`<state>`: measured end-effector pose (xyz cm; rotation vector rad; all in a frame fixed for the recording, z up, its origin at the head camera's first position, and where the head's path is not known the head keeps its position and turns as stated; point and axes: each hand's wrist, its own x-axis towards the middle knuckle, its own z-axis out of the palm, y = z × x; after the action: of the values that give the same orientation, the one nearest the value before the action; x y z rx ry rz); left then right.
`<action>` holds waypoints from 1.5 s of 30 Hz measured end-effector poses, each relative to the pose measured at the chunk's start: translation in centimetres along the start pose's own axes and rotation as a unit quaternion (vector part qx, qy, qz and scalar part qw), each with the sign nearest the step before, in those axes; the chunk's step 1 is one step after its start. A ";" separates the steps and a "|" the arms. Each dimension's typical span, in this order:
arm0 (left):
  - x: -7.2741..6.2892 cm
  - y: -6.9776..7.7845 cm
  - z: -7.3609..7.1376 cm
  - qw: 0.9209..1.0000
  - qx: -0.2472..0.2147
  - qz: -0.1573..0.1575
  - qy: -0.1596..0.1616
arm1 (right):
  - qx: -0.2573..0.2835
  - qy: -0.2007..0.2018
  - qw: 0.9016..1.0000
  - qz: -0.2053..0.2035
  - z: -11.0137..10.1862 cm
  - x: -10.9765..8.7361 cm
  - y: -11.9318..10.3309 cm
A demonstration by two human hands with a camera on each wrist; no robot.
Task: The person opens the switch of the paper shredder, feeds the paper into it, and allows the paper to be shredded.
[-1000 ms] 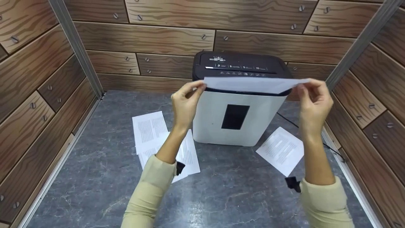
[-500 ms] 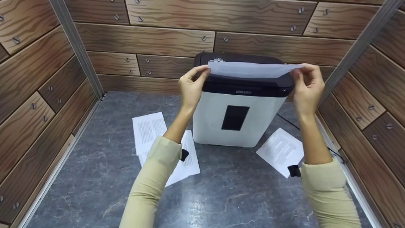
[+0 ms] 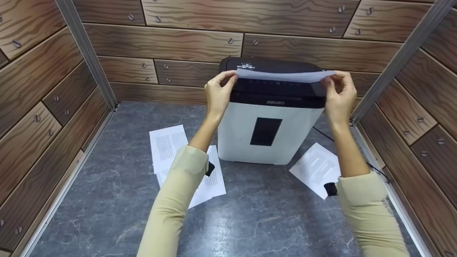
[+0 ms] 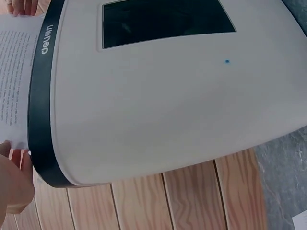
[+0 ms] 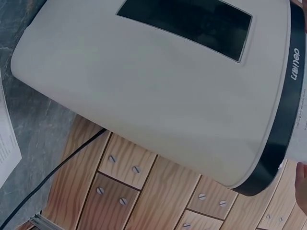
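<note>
A sheet of paper (image 3: 285, 76) spans between both hands above the black top of a paper shredder (image 3: 235, 132). My left hand (image 3: 218, 92) pinches the sheet's left end between thumb and fingers. At the other end, my right hand (image 3: 341, 98) pinches it the same way. Printed lines show on the sheet (image 4: 13, 81) in the left wrist view, close to the shredder's dark upper band (image 4: 41, 110). Whether the sheet's lower edge sits in the slot is hidden. In the right wrist view only part of the right hand (image 5: 301, 187) shows.
Several printed sheets (image 3: 167, 146) lie overlapping on the grey floor left of the shredder. One more printed sheet (image 3: 316, 169) lies to its right, near a black power cord (image 3: 323, 134). Wood-patterned walls (image 3: 171, 43) stand behind and on both sides.
Both hands have moved forward with the sheet, from the shredder's front edge to over its top. The right hand has also shifted left. The sheets on the floor stay put.
</note>
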<state>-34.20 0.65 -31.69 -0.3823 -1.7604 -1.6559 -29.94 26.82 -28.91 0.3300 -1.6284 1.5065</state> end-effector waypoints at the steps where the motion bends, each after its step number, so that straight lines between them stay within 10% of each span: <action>1: 0.0 0.0 0.0 1.000 0.007 0.004 -0.001 | -0.006 0.001 1.000 0.002 0.1 -0.1 -0.2; 9: -0.1 -0.1 -0.2 0.992 0.116 0.032 -0.045 | -0.080 0.007 0.997 0.005 0.1 -0.1 0.0; 19: -0.4 -0.3 -0.3 0.962 0.237 -0.017 -0.134 | -0.226 -0.018 0.974 0.012 -0.8 0.3 3.5; 45: -0.7 -0.5 -0.7 0.925 0.311 -0.015 -0.219 | -0.287 -0.084 0.954 0.023 -1.2 0.0 4.1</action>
<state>-33.82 0.08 -32.52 -0.4450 -2.5129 -0.9778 -32.34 28.83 -31.79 0.0954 -2.1331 0.9896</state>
